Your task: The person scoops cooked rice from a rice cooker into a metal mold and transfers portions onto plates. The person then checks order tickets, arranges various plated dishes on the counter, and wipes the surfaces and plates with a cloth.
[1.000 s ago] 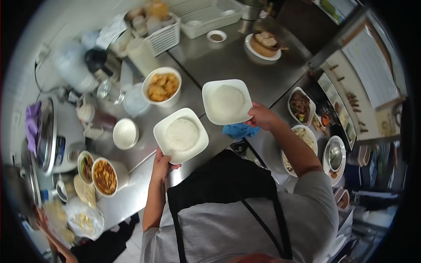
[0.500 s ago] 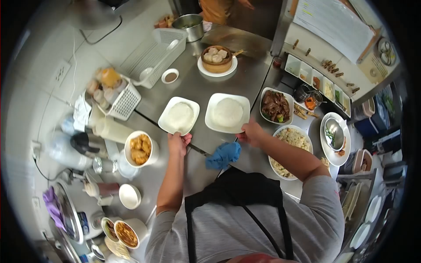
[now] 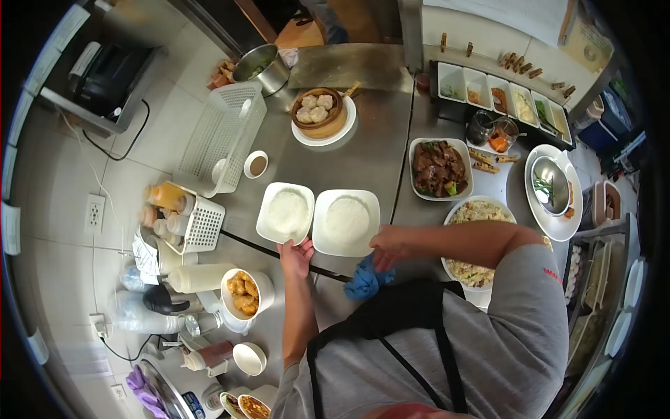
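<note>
Stainless-steel tabletop (image 3: 363,164), off-white perforated plastic basket (image 3: 241,115) far left on it. White squarish dish (image 3: 440,197) of dark brown sauced meat, right side, past the seam. Two white squarish bowls, left bowl (image 3: 303,192) and right bowl (image 3: 342,249), each with a pale rounded mound that looks like rice, are side by side in front of me, near the tabletop's seam. Change: half a second ago they had a visible gap; now rims touch or nearly do, can't tell which. Means the pair sits as one row; I'd judge both as down on the steel, though the undersides are hidden. Round bamboo steamer (image 3: 326,128) of pale dumplings on a white plate, beyond the bowls. Crumpled blue cloth (image 3: 363,281) just this side of the right bowl. My left hand (image 3: 297,257): fingers at the near edge of the left bowl. My right hand (image 3: 386,248): fingers at the right bowl's near right corner, hand partly above the cloth. Can't tell if either grip is closed or loosened. Small white round dish of brown sauce (image 3: 258,165), left of the steamer, beside the basket.
</note>
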Demonstrator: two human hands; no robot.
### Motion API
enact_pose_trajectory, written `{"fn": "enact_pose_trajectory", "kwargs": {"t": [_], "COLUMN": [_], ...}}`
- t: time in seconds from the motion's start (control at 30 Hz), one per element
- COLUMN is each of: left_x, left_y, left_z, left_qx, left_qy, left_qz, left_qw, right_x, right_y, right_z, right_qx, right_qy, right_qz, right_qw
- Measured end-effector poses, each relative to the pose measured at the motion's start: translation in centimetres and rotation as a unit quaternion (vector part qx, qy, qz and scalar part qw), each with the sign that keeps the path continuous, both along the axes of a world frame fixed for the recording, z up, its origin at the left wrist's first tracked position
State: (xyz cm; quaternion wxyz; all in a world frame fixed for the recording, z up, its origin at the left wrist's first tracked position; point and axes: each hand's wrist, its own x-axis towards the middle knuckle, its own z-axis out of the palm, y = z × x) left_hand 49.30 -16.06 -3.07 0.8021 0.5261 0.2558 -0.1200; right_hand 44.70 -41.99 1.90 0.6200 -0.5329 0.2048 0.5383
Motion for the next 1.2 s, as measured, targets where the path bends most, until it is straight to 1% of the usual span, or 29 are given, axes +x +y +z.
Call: {"fn": "enact_pose_trajectory", "kwargs": {"t": [0.03,0.13,0.2,0.23,0.3,0.37,0.43,0.47,0.57,0.6,0.7,0.83,1.03,1.13,1.2], "left_x": [-0.1,-0.4,-0.4,-0.2,-0.2,-0.4,-0.3,-0.3,-0.3,-0.3,-0.3,-0.3,-0.4,-0.2,-0.3], "left_y": [0.2,0.5,0.3,0.5,0.3,0.4,0.8,0.8,1.0,1.0,1.0,0.9,0.9,1.0,1.0], "left_z": [-0.2,-0.5,0.0,-0.3,-0.1,0.6,0.0,-0.2,-0.2,-0.2,0.0,0.1,0.1,0.3,0.2], "left_qx": [-0.008,-0.03,-0.045,-0.063,-0.067,-0.048,-0.043,-0.041,-0.07,-0.07,-0.049,-0.056,-0.057,-0.058,-0.064], "left_qy": [-0.009,-0.036,-0.066,-0.051,-0.047,-0.07,-0.061,-0.05,-0.029,-0.021,-0.023,-0.029,-0.027,-0.02,-0.015], "left_qz": [-0.009,-0.038,-0.049,-0.037,-0.025,-0.054,-0.05,-0.054,-0.035,-0.032,-0.045,-0.05,-0.055,-0.055,-0.054], "left_qw": [1.0,0.998,0.996,0.996,0.996,0.995,0.996,0.996,0.996,0.997,0.998,0.997,0.997,0.997,0.996], "right_x": [0.6,2.9,6.2,8.2,12.6,16.4,19.8,20.7,22.4,22.9,23.5,22.1,23.9,25.0,25.6], "right_y": [-0.8,-3.9,-5.3,-5.7,-6.6,-6.1,-4.8,-3.9,-0.9,-0.2,1.1,0.8,-0.8,-1.4,-1.6], "right_z": [0.7,2.1,2.2,2.2,0.7,-0.6,-2.9,-3.0,-3.3,-3.2,-4.1,-3.3,-6.0,-6.4,-7.0], "right_qx": [0.0,-0.02,-0.052,-0.069,-0.059,-0.028,-0.014,-0.006,-0.046,-0.05,-0.079,-0.107,-0.069,-0.1,-0.113], "right_qy": [0.031,-0.058,-0.12,-0.162,-0.221,-0.203,-0.197,-0.188,-0.211,-0.214,-0.196,-0.178,-0.211,-0.208,-0.228], "right_qz": [0.065,0.215,0.182,0.174,0.078,-0.078,-0.166,-0.216,-0.307,-0.322,-0.452,-0.488,-0.453,-0.439,-0.426], "right_qw": [0.997,0.975,0.975,0.969,0.97,0.976,0.966,0.958,0.927,0.921,0.867,0.848,0.863,0.869,0.868]}}
